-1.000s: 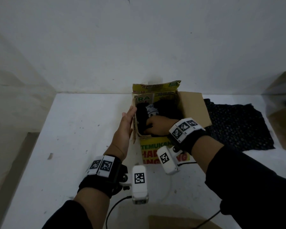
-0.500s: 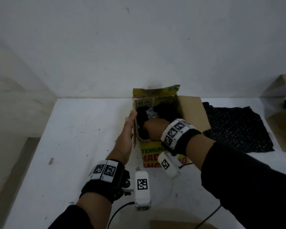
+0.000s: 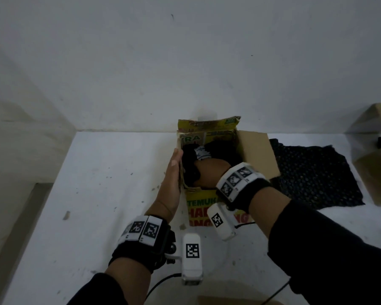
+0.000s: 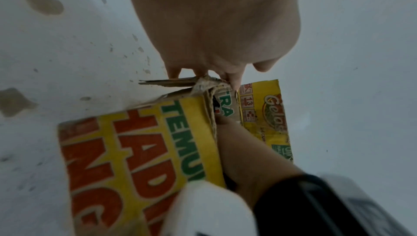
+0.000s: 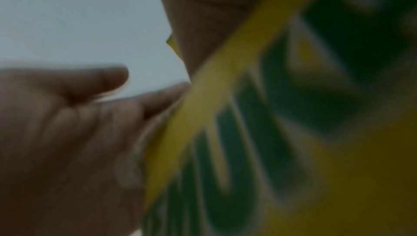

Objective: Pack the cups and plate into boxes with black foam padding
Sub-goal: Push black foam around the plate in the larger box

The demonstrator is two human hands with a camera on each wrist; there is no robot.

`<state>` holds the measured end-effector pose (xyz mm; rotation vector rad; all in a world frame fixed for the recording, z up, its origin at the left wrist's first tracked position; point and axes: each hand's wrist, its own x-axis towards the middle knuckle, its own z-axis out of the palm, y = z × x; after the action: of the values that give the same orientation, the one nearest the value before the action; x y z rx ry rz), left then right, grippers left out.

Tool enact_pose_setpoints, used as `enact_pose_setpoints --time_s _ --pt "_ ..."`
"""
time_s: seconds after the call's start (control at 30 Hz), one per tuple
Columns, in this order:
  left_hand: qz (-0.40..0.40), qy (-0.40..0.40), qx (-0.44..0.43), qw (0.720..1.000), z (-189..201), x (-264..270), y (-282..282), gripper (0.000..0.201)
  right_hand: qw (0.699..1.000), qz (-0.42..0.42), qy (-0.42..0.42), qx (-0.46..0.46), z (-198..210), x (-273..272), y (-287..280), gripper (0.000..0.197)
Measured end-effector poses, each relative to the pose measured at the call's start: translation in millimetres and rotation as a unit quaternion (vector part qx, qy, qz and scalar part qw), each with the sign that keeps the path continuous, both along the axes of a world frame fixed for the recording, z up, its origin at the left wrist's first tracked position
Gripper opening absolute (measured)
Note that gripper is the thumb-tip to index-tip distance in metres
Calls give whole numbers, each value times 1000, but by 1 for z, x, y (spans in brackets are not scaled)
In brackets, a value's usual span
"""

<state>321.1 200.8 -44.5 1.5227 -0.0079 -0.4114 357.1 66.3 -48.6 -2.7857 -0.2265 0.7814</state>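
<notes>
Black foam (image 3: 223, 150) lines the inside of the yellow printed box (image 3: 204, 202), which stands open on the white tabletop (image 3: 101, 194) near the back wall, and a pale patterned piece, probably a cup (image 3: 201, 152), shows wedged in the foam toward the box's far left corner. The right hand (image 3: 209, 173) is sunk into the box just in front of that piece; its fingers are buried in the padding, so I cannot tell whether they grip anything. The left hand (image 3: 173, 183) lies flat, fingers straight, against the outside of the box's left wall, steadying it. The cup is likely hard, light and breakable, best taken round its body rather than by the rim, while the foam is soft and will yield when pushed; the box's cardboard looks worn and torn at the left corner, so it may buckle if pressed. Right of the box, a spare sheet of black foam (image 3: 315, 175) lies spread on the tabletop, and farther right stands another cardboard box (image 3: 376, 172), partly out of frame.
</notes>
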Motion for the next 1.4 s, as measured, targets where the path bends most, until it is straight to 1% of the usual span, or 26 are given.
enact_pose_setpoints --time_s 0.03,0.07,0.17,0.23,0.37,0.4,0.43,0.47,0.5,0.57,0.67,0.73,0.77,0.8,0.83,0.9,0.93,0.97,1.0,1.03,1.07,1.13,1.2,1.27,1.33,1.4 --pt "-2 -5 7 1000 1 -1 1 43 1000 9 13 20 10 0 -5 24" --pt "-2 -11 10 1000 1 -1 1 43 999 24 21 20 22 0 -11 24" --pt "-4 -13 6 1000 3 -2 1 44 995 96 -7 -32 51 -2 -32 20" --pt "-2 -6 -3 1000 3 -2 0 43 987 132 -19 -85 55 -6 -42 30" --pt "-2 -17 8 1000 3 -2 -1 44 965 179 49 -185 51 -19 -49 45" --pt "-4 -21 13 1000 2 -2 -1 44 960 183 75 -201 54 -24 -49 48" --pt "-5 -23 17 1000 2 -2 -1 45 958 172 96 -207 57 -28 -49 48" --pt "-6 -25 19 999 3 -3 -1 45 961 157 98 -207 57 -32 -48 45" --pt "-6 -28 19 999 2 -3 -1 46 963 148 81 -211 57 -33 -47 43" --pt "-8 -31 15 999 1 -3 -1 46 964 137 38 -225 58 -34 -43 47" --pt "-1 -35 11 999 -1 -3 -2 45 968 123 64 -211 47 -25 -42 49" --pt "0 -42 17 999 -3 -2 -1 45 973 106 82 -186 39 -18 -44 43" --pt "-2 -46 21 999 -4 -2 -1 45 976 103 72 -176 38 -17 -44 36" --pt "-4 -48 26 999 -5 -1 -1 44 977 101 49 -184 40 -17 -41 24" --pt "-5 -49 29 998 -5 -2 -1 44 971 123 20 -204 42 -17 -39 10" --pt "-5 -52 30 998 -5 -2 0 45 947 161 -34 -277 39 -15 -37 31" --pt "-5 -54 30 998 -6 -2 0 45 933 173 -43 -314 41 -15 -35 35" --pt "-8 -59 30 998 -7 -1 1 46 921 187 -42 -340 42 -16 -35 31" --pt "-11 -62 29 998 -8 -1 1 46 918 189 -32 -347 45 -15 -33 23" --pt "-13 -63 26 998 -8 -1 2 46 926 176 -19 -332 43 -15 -35 17" --pt "-12 -63 22 998 -9 0 1 46 938 160 3 -308 41 -15 -36 19" --pt "-11 -51 5 999 -7 0 -2 45 950 134 49 -277 37 -17 -39 35" --pt "-15 -32 -26 999 -3 0 -4 45 957 119 70 -256 28 -17 -44 43" --pt "-17 -26 -44 999 -2 0 -4 46 953 134 83 -257 30 -15 -44 45" --pt "-25 -29 -38 999 -3 1 -4 45 951 150 104 -249 32 -13 -45 42" --pt "-26 -29 -34 999 -4 2 -4 45 952 169 110 -231 34 -12 -43 44"
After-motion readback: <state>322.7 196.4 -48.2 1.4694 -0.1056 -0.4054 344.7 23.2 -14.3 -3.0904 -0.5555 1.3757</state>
